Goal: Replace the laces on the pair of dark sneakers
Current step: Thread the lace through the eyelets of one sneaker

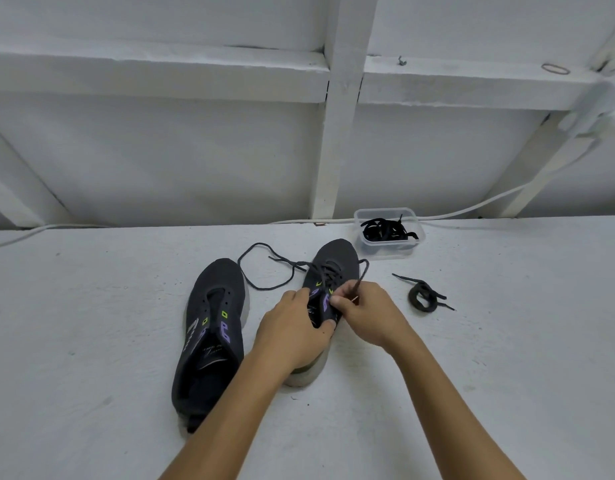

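Dark right sneaker (333, 258) sits mid-table, left hand (294, 329) gripping its collar, right hand (370, 313) pinching the grey lace (264, 268) end by the eyelets. Laceless left sneaker (209, 334) lies beside it; spare coiled lace (422, 296) right.

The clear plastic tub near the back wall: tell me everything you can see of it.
The clear plastic tub is a small, shallow rectangular container with rounded corners and no lid on it. It stands upright on the white surface, close to the wall, just beyond and right of the toe of the right-hand sneaker. Inside lies a loose tangle of black laces. Neither hand touches it.
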`<state>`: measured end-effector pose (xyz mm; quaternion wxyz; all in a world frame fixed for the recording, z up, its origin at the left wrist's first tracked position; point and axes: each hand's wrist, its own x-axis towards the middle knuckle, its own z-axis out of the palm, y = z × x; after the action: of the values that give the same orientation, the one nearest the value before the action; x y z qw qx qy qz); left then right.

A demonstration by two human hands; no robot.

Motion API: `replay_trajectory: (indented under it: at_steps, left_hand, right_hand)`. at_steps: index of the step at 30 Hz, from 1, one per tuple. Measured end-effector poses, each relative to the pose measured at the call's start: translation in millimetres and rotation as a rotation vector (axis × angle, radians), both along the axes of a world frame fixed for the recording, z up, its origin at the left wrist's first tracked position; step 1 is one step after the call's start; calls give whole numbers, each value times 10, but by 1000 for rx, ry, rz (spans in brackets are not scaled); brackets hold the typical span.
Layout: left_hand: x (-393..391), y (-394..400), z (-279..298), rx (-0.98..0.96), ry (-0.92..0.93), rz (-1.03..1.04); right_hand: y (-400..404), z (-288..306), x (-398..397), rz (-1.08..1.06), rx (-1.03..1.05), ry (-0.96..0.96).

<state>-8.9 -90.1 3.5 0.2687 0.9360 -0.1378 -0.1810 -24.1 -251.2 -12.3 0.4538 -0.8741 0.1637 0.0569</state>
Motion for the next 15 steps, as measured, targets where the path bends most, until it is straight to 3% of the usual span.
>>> replay_trajectory:
  at_steps: [2, 6, 10, 15]
  left_hand:
    - [5, 4, 8, 4, 9, -2]
    - [8, 6, 3, 6, 21, -9]
    - [9, 2, 1, 9, 7, -8]
    - [5, -7, 2, 13, -8, -10]
  right_hand:
    - [-77, 21, 59, -83, -105, -80]
    - [-206, 26, 85, -435, -100, -267]
    - [-85, -106, -40, -445, -210, -161]
    - [73, -111, -96, -332, 123, -98]
